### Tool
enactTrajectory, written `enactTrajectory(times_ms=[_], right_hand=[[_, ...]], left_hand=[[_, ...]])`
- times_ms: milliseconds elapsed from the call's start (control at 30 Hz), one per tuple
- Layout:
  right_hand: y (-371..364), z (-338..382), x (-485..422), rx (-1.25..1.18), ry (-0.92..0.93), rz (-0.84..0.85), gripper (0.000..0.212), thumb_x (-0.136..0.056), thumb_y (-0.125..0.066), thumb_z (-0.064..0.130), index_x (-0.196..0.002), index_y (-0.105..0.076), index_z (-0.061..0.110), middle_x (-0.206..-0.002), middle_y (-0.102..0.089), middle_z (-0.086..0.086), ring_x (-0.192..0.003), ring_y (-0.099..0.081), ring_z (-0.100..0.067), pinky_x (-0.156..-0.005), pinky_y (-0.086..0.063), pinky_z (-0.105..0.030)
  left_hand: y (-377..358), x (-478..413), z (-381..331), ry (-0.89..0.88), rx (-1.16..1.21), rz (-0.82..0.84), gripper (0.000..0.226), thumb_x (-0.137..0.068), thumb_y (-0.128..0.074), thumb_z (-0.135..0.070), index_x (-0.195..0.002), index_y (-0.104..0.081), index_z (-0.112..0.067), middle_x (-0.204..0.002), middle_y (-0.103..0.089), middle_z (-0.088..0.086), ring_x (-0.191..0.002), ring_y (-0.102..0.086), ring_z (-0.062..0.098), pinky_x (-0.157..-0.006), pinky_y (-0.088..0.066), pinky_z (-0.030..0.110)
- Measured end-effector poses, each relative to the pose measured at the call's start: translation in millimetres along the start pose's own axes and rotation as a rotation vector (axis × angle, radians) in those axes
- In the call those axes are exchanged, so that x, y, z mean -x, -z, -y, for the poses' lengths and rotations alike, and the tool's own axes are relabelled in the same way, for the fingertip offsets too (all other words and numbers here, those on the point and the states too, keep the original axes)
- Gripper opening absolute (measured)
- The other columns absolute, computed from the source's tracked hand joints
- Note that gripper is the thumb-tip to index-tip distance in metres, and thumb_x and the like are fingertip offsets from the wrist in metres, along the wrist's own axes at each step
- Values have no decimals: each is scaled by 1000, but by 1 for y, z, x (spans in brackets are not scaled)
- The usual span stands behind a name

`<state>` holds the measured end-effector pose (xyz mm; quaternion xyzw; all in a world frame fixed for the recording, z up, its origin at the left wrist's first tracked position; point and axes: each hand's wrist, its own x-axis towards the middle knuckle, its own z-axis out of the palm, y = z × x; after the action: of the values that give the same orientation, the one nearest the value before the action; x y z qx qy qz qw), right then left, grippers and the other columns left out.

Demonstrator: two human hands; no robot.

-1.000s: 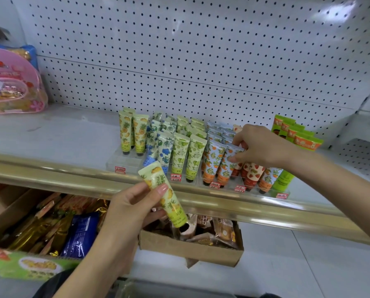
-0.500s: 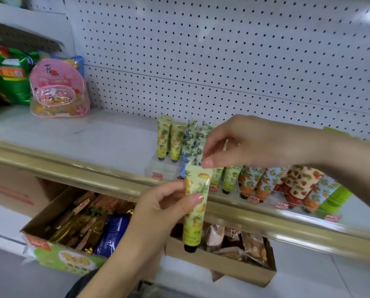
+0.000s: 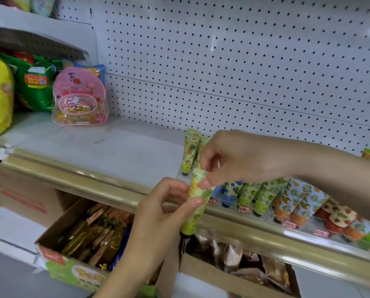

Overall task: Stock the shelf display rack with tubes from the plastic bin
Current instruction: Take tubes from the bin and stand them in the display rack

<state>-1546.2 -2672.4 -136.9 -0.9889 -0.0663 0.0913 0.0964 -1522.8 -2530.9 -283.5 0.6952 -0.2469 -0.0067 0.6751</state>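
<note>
Head view, left hand [image 3: 158, 209], right hand [image 3: 240, 158] pinching one tube [image 3: 191, 220]

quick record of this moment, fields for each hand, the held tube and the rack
left hand: grips the yellow-green pineapple-print tube around its middle
right hand: pinches the tube's top end
tube: upright, cap down, before the gold shelf edge, not yet in rack
rack: clear plastic display rack of upright printed tubes; matching pineapple tubes at its left end
</note>
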Motion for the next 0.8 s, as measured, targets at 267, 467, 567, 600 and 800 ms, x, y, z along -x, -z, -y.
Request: enactTrajectory(times_ms=[267, 467, 567, 600, 800], right_hand=[[19, -36, -36, 99, -179, -236, 23, -83, -69, 34, -72, -53, 21, -76, -56, 3, -71, -49, -14, -56, -35, -23], [3, -58, -57, 112, -287, -316, 24, -83, -69, 30, -81, -65, 7, -67, -55, -2, -67, -47, -17, -55, -32, -26], [1, -61, -64, 119, -305, -304, 25, -83, -69, 30, -84, -68, 5, -66, -56, -2, -64, -48, -15, -62, -33, -27], [0, -61, -66, 116, -308, -296, 24, -83, -70, 30, -83, -67, 6, -65, -55, -1, -64, -49, -16, -61, -33, -27], [-14, -59, -75, 144, -309, -255, 21, -83, -69, 32, -79, -60, 14, -75, -58, -2, -78, -50, -20, -74, -33, -28]], left_hand=[[18, -23, 52, -148, -940, 287, 83, -82, -6, -78, -150, 11, -34, -153, 14, -20, -140, 12, -4, -114, 12, 27], [18, -25, 64, -168, -1036, 349, 82, -82, 0, -77, -145, 22, -29, -157, 12, -14, -143, 16, 1, -117, 15, 36], [18, -26, 65, -169, -1030, 366, 82, -82, 0, -76, -146, 22, -30, -158, 10, -16, -143, 16, 1, -117, 15, 36], [18, -26, 66, -167, -1025, 367, 83, -82, 0, -77, -147, 21, -30, -158, 9, -16, -143, 15, 1, -117, 15, 36], [18, -27, 68, -160, -1002, 371, 80, -81, 0, -77, -143, 26, -33, -157, 7, -18, -142, 17, 0, -116, 18, 34]])
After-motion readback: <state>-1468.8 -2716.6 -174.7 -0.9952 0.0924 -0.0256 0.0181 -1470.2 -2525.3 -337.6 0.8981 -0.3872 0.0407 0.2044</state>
